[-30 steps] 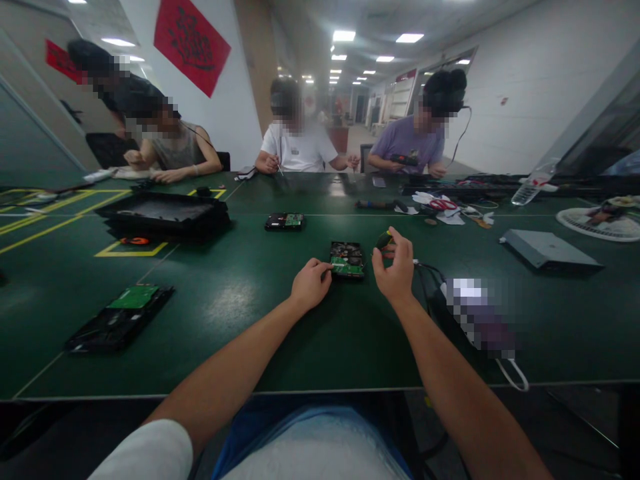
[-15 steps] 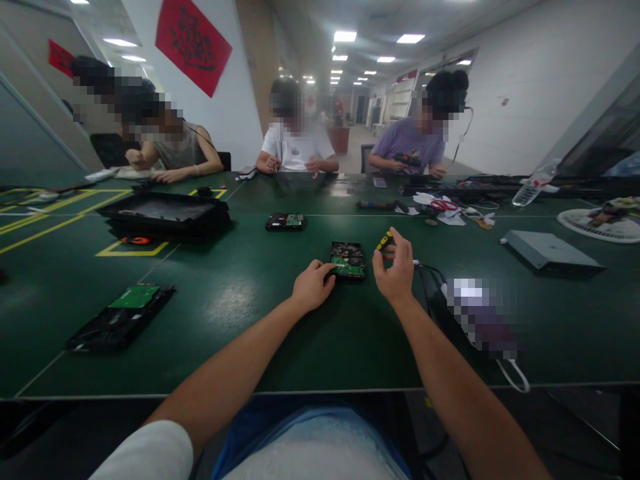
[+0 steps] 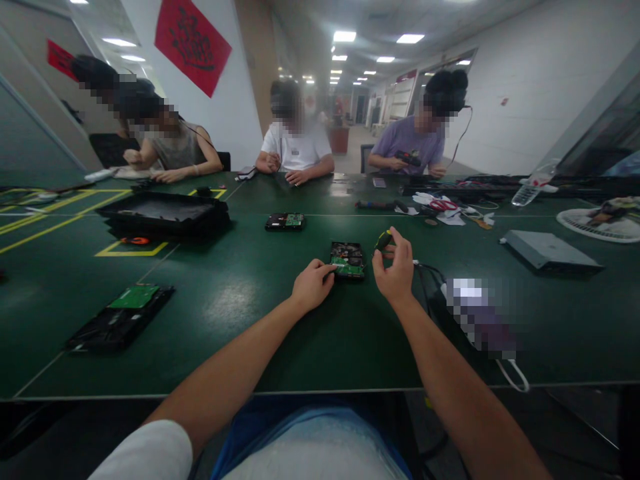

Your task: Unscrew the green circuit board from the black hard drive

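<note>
A hard drive [image 3: 347,250] with a green circuit board lies flat on the table in front of me. My left hand [image 3: 314,285] grips its left side, thumb and fingers at the lower left corner. Just right of the drive, my right hand [image 3: 395,267] pinches a black-and-yellow screwdriver [image 3: 383,241] by its handle. The handle tilts up to the right; its tip, pointing toward the drive's right side, is too fine to make out. Another hard drive [image 3: 285,222] sits farther back. At the left lies a black drive bracket [image 3: 120,320] with a green board.
Black trays [image 3: 165,212] are stacked at the left, near orange-handled pliers [image 3: 136,241]. On the right are a blurred phone [image 3: 480,317] with cables, a grey metal box [image 3: 553,252], a white fan grille [image 3: 600,225] and a plastic bottle [image 3: 534,185]. Several people sit across the table.
The screwdriver handle has turned in my right fingers, showing less yellow. My left hand stays on the hard drive. Across the table, the person in white has lowered one hand to the tabletop.
</note>
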The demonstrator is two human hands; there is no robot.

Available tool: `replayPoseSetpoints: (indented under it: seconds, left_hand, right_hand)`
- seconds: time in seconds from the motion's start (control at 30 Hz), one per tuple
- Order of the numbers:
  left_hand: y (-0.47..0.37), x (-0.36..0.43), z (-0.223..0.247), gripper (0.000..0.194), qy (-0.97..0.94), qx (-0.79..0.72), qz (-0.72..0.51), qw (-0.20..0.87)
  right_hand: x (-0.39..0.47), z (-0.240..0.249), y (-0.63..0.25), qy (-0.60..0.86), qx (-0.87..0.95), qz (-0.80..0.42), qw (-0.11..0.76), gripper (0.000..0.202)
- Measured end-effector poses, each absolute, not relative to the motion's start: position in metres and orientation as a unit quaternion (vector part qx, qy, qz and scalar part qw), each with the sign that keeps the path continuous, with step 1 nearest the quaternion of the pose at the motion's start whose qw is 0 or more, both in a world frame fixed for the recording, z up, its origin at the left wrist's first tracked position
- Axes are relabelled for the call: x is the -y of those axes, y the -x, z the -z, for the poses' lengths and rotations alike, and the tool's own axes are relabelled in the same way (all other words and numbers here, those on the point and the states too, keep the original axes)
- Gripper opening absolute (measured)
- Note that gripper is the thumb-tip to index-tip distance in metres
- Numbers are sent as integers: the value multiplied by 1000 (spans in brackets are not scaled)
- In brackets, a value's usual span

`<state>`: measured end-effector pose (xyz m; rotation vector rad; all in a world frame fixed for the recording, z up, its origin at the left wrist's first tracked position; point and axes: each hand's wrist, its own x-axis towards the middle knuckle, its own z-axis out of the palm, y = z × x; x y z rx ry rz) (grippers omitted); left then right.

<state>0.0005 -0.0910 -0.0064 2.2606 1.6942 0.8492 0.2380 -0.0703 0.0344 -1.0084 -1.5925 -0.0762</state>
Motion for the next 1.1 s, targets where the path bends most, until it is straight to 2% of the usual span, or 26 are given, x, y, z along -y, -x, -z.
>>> replayPoseSetpoints:
  seconds: [0.67, 1.1]
  left_hand:
    - [-3, 94, 0, 29, -746, -582, -310, 92]
    - [-3, 94, 4, 37, -757, -591, -262, 94]
  right_hand:
    - [70, -35, -239, 437, 685, 44, 581, 60]
    - [67, -31, -241, 439, 684, 42, 581, 63]
